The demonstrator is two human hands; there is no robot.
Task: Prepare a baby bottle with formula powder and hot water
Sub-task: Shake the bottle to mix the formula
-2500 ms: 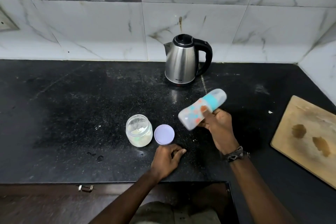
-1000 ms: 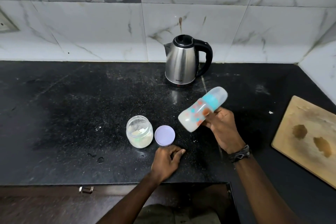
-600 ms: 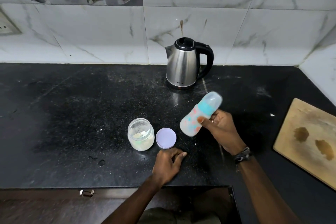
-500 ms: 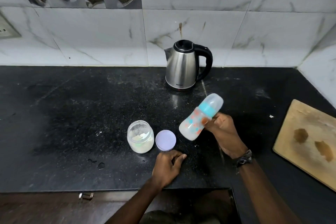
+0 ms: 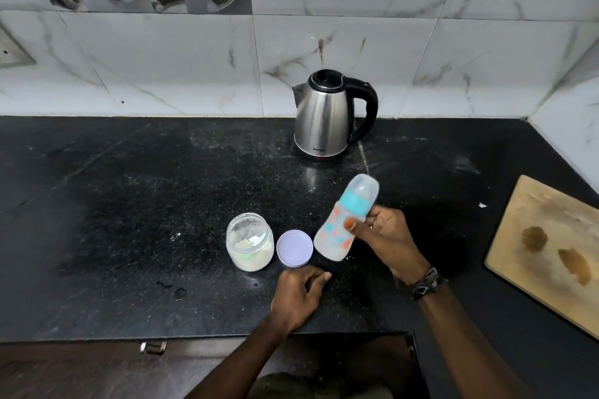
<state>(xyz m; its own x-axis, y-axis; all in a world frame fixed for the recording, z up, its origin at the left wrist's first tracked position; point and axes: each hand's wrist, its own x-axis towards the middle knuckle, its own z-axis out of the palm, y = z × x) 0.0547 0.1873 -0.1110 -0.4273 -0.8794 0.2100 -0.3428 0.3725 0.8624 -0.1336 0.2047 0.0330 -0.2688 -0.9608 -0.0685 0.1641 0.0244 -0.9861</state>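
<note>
On my black counter [image 5: 113, 220] I count one steel kettle [image 5: 324, 120], one open jar [image 5: 249, 246] holding pale powder, one lilac lid [image 5: 294, 248], one wooden board [image 5: 551, 246]. One capped baby bottle [image 5: 340, 230] is off the surface. Two hands in view: my left hand [image 5: 298, 295] and my right hand [image 5: 385, 233]. One wristband [image 5: 426, 282].

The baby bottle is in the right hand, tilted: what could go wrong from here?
1. The right hand grips the capped baby bottle tilted above the counter; a loose cap could leak.
2. The open formula jar stands close beside it, its lid off; a swing could tip it.
</note>
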